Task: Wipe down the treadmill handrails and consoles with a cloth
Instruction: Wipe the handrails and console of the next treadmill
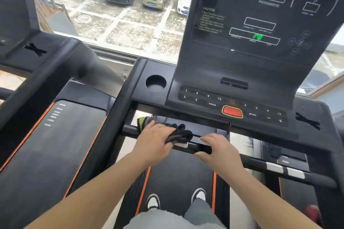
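cloth (pixel 179 134): a dark rag with a green-yellow edge was seen bunched over the front handrail (pixel 130 131), below the console and left of the bar's middle; dark folds lay to the right of the hand, the bright edge to its left
left hand (pixel 154 136): was laid over the cloth with fingers bent down across it, so that rag and bar were clasped together
right hand (pixel 217 147): was closed round the bare handrail just beside the cloth, thumb beneath and fingers over the top; no cloth was held in it
handling of the cloth: it was judged soft, light and limp, with no shape of its own; a loose end could be expected to drag or slip free unless gathered into the palm
where to hold: the bunched middle was judged the best place, wrapped round the bar so that top and underside could be rubbed together
handrail surface: a smooth, rigid dark tube was shown, with pale metal plates (pixel 274 167) further right; little resistance to a sliding cloth was expected
console (pixel 242 24): a lit display stood above a keypad (pixel 210 101) and a red button (pixel 232 112); light pressure was judged advisable there, since keys might be triggered
cup holder (pixel 156 83): a round recess was set left of the keypad, well apart from both hands
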### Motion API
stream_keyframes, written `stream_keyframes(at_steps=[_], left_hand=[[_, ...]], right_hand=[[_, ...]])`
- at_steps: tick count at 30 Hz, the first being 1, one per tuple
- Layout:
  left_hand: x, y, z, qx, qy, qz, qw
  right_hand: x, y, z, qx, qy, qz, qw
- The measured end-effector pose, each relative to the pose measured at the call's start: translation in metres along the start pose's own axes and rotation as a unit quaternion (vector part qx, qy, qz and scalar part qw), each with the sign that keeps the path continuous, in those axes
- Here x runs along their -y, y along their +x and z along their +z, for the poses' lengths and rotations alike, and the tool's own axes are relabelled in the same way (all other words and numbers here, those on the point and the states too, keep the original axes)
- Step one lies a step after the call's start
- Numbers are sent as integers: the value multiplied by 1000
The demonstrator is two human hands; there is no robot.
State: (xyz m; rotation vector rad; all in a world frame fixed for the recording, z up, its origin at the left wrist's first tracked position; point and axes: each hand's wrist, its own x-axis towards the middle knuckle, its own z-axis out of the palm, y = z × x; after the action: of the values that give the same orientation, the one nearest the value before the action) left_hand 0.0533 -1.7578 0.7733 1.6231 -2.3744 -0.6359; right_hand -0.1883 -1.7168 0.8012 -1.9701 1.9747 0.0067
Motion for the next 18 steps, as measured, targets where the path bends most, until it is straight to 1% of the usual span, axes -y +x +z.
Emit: stream_keyframes(at_steps=[2, 3, 5, 7, 8, 10, 11, 12, 13, 14, 16, 18], left_hand=[[15, 6, -8, -6, 26, -30, 999], [19, 9, -10, -22, 51, -58, 997], [5, 13, -2, -70, 91, -120, 986], [-34, 15, 17, -98, 90, -147, 980], [-56, 15, 31, -99, 66, -130, 984], [-90, 10, 52, -64, 10, -39, 997], [-95, 11, 53, -39, -11, -4, 999], [-92, 15, 49, -23, -18, 6, 1000], [-83, 20, 44, -11, -9, -10, 1000], [-73, 24, 37, -12, 17, -45, 999], [-54, 29, 27, -52, 100, -130, 985], [-64, 26, 33, -87, 121, -179, 972]], right_hand=[[-24, -11, -3, -57, 9, -8, 998], [-36, -15, -6, -65, 8, -3, 998], [-56, -17, -13, -38, 15, 27, 999], [-72, -16, -17, 6, 6, 51, 999], [-78, -15, -17, 28, -2, 57, 998], [-92, -16, -18, 68, -13, 65, 996], [-99, -17, -20, 80, -20, 64, 995], [-106, -18, -22, 88, -31, 60, 994], [-113, -19, -24, 89, -44, 53, 994], [-121, -19, -25, 88, -58, 47, 993], [-133, -20, -27, 96, -71, 43, 992], [-143, -20, -27, 108, -52, 45, 992]])
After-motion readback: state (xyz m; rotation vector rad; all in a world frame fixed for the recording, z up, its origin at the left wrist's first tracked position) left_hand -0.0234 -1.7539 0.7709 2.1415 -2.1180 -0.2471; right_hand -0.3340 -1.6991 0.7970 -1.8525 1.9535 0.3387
